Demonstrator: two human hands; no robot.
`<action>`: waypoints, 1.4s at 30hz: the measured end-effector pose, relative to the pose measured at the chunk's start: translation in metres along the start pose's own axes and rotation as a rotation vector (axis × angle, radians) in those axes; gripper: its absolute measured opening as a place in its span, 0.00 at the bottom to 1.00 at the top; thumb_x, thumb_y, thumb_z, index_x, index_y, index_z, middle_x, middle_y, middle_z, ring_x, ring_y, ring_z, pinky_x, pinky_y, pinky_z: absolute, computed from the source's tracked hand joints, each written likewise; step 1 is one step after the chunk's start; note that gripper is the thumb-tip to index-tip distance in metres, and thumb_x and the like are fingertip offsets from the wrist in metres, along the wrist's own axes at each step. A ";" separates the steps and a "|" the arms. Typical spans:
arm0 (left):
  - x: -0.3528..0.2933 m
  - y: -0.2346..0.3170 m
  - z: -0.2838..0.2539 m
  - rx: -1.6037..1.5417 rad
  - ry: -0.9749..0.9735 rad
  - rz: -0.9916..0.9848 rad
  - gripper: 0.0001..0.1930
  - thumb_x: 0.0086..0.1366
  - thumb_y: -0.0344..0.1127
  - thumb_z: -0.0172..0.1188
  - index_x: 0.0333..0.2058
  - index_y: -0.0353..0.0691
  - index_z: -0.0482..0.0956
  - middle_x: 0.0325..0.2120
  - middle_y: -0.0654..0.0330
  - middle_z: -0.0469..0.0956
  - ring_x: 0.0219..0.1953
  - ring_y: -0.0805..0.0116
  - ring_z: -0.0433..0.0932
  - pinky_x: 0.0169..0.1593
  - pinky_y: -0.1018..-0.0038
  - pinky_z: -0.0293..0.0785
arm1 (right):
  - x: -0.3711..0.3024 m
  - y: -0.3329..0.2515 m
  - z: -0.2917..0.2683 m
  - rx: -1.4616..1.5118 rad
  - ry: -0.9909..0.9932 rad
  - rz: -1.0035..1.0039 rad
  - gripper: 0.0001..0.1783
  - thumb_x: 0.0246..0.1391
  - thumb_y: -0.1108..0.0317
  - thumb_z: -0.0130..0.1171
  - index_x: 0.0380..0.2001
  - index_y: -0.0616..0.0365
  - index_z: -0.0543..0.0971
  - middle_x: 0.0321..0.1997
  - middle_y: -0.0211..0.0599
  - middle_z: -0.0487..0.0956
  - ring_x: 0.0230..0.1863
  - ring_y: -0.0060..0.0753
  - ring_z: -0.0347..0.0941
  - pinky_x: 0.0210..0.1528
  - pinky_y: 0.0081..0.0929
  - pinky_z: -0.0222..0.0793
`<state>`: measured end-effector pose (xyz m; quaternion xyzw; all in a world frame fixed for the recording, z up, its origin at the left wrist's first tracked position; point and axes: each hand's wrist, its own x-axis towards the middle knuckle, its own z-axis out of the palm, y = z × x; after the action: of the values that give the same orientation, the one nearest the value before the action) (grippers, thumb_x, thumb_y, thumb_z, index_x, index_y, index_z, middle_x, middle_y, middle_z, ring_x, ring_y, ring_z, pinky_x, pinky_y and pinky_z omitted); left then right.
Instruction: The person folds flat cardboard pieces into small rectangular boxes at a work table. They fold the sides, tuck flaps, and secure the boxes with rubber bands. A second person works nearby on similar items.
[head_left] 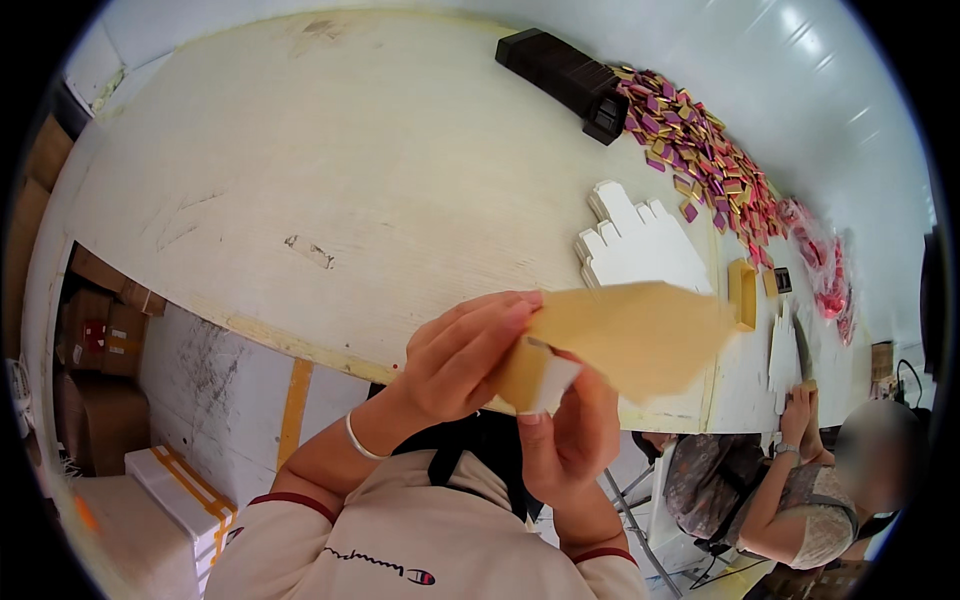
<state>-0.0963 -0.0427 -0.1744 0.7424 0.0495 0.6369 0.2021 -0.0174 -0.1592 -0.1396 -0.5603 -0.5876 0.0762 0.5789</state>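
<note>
Yellow card carton, up by the near edge of the table, gripped firmly by curled fingers of the left hand, pinched at its white-flapped end by the right hand. Can't see inside. Over right, small yellow box; beyond, clear plastic bag around pink-red contents.
</note>
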 end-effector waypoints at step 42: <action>0.004 0.011 0.010 0.130 -0.361 -0.515 0.24 0.56 0.23 0.51 0.53 0.31 0.61 0.34 0.48 0.70 0.35 0.49 0.73 0.36 0.63 0.72 | 0.007 0.047 0.006 0.183 0.225 0.537 0.25 0.54 0.71 0.57 0.52 0.66 0.61 0.38 0.41 0.73 0.27 0.21 0.72 0.22 0.14 0.67</action>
<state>-0.0876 -0.0539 -0.1674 0.8179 0.2397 0.4182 0.3142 0.0068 -0.1339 -0.1720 -0.6460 -0.3412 0.2164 0.6476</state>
